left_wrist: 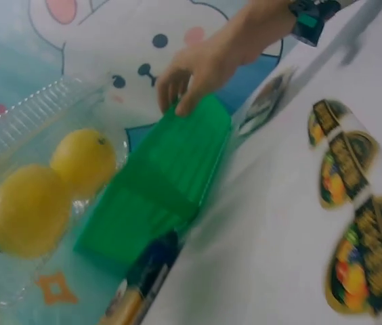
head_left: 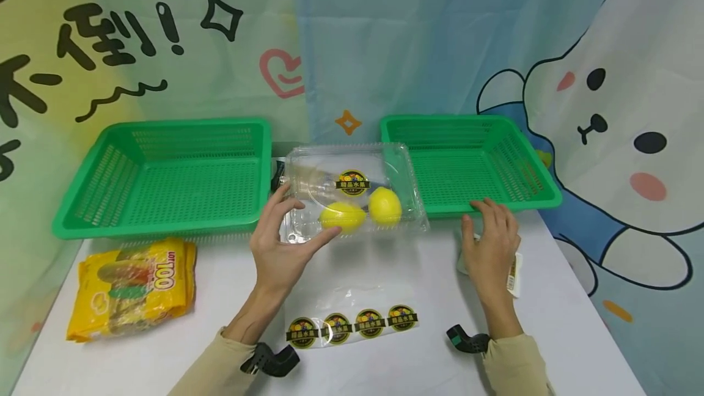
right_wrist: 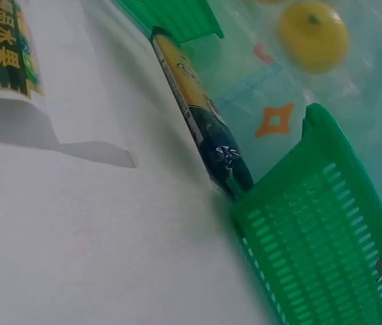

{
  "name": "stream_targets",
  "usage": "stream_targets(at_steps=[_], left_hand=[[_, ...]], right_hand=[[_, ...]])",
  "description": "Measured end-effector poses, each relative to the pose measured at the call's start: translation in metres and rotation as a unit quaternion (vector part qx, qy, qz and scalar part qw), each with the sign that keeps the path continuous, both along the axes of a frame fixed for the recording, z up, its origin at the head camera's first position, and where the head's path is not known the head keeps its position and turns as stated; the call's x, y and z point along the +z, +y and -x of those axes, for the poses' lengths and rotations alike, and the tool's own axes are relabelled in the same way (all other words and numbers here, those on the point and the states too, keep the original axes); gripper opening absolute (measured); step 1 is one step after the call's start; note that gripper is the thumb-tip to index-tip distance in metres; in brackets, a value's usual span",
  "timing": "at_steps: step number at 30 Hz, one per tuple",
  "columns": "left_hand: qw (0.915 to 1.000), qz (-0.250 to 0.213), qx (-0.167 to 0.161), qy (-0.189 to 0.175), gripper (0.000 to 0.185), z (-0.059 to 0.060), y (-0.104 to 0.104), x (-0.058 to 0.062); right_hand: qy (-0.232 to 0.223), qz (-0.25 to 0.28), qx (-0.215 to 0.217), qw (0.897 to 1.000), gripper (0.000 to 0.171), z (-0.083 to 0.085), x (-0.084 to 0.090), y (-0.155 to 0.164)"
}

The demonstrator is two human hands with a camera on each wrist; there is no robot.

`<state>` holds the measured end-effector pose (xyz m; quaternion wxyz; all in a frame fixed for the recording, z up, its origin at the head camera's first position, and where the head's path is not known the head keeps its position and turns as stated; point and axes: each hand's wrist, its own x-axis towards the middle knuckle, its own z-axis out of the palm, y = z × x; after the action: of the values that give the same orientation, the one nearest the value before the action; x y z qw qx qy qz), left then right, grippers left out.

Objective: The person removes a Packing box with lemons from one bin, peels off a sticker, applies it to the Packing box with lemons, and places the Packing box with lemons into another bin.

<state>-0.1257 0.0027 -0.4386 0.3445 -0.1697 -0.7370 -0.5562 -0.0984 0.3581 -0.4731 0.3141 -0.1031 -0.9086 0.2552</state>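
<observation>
A clear plastic fruit box (head_left: 308, 161), with a round black-and-gold label on top, contains two yellow lemons (head_left: 342, 217). My left hand (head_left: 280, 255) holds the box by its left front part, thumb at the front and fingers at the left side. In the left wrist view the lemons (left_wrist: 30, 211) show through the clear plastic. My right hand (head_left: 491, 246) is at the front rim of the right green basket (head_left: 462, 176), its fingers loosely bent over the edge. Whether they touch the rim is hard to tell. Nothing shows in that hand.
Another green basket (head_left: 200, 185) stands at the left. A yellow snack pack (head_left: 134, 289) lies before it. A sheet strip with several round stickers (head_left: 337, 327) lies at the front. A dark-and-tan package (right_wrist: 201, 118) lies between the baskets. A small white packet (head_left: 515, 277) sits beside my right hand.
</observation>
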Motion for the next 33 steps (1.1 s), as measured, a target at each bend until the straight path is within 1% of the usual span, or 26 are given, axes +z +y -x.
stream_targets(at_steps=[6,11,17,24,30,33], left_hand=[[0.9998,-0.007,-0.015,0.008,0.058,0.013,0.023,0.008],[0.9997,-0.007,-0.023,0.004,0.059,0.019,0.038,0.012],[0.9993,-0.009,-0.036,-0.005,0.057,0.027,0.054,0.017],[0.9981,-0.020,-0.049,-0.031,0.054,0.036,0.081,0.025],[0.9955,-0.020,-0.068,-0.063,0.052,0.047,0.107,0.031],[0.9950,-0.016,-0.073,-0.067,0.052,0.052,0.118,0.032]], right_hand=[[0.001,-0.002,-0.009,1.000,0.029,0.001,0.000,0.000],[0.002,-0.002,-0.020,1.000,0.028,0.001,0.000,-0.001],[0.005,0.004,-0.022,1.000,0.027,0.002,0.000,-0.002],[0.007,0.002,-0.027,1.000,0.030,0.002,0.000,-0.002],[0.008,0.000,-0.032,0.999,0.026,0.002,-0.002,-0.001],[0.008,0.000,-0.027,1.000,0.026,0.002,-0.002,-0.001]])
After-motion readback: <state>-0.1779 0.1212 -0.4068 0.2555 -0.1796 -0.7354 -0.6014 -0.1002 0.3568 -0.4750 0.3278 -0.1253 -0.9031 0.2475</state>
